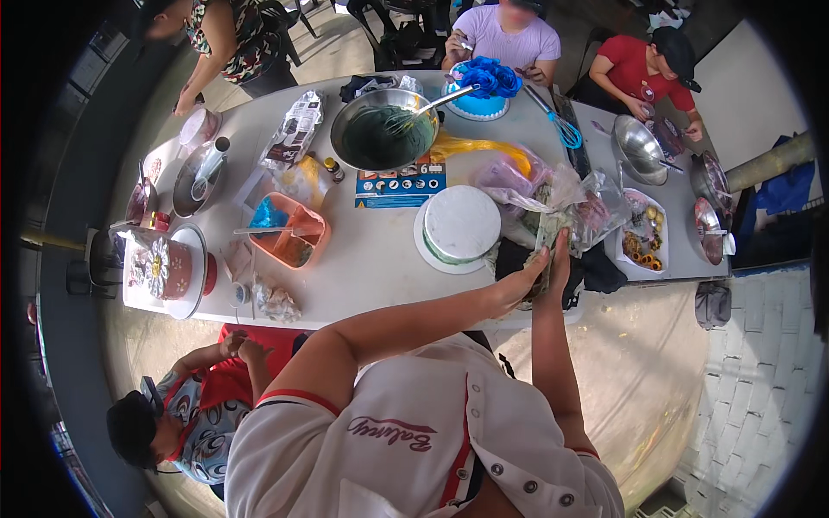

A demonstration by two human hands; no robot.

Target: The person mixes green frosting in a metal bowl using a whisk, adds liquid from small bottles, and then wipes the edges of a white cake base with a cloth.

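My left hand [528, 280] and my right hand [558, 265] press a pale, smeared plastic piping bag [549, 236] between them at the table's near right part. The bag's upper end lies over other crumpled plastic bags. Left of my hands, a round cake with whitish icing on top and green at its lower edge [463, 223] rests on a white round board [424, 249]. Dark cloth [515, 259] lies beneath and beside my hands. Farther back stands a steel bowl of dark green icing [372, 139] with a whisk [405, 120] in it.
A pink divided container [317, 249], a pink flower-decorated cake [175, 265] and a small bottle [333, 169] stand leftward. A blue cake [476, 107] and blue whisk [563, 129] are at the back. A tray of piped flowers [660, 236] lies right. Several people are around the tables.
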